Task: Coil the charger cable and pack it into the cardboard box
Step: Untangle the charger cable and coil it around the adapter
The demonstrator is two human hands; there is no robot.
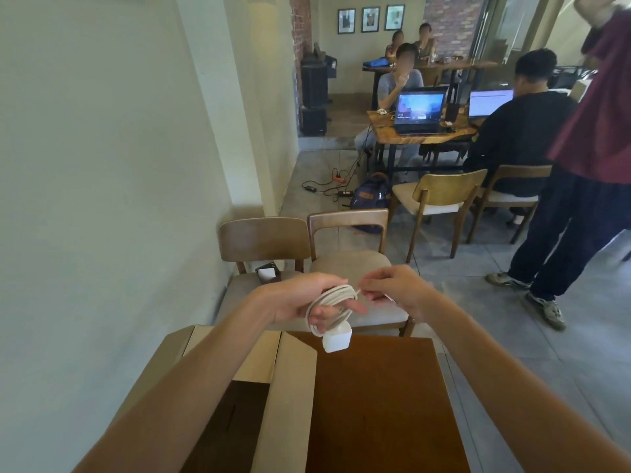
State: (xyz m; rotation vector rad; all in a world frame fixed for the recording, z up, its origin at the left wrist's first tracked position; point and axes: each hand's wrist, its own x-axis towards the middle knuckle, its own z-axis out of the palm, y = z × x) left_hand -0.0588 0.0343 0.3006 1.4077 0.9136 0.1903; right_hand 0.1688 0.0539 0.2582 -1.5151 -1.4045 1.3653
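Head view: nearest, the open cardboard box (293, 387) sits on the brown surface (375, 404). Above its far edge, the left hand (307, 297) has its grip clamped on the coiled charger cable (329, 302), white adapter (337, 339) dangling; the right hand (396, 288) pinches the cable's end. Beyond stand two wooden chairs (266, 240), then people at laptops (420, 112).

Laptop screen (419, 107) clock reads "7:33"

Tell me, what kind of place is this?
Probably a café or shared workspace: people sit at a wooden table with open laptops, wooden chairs stand around, and framed pictures hang on the wall.
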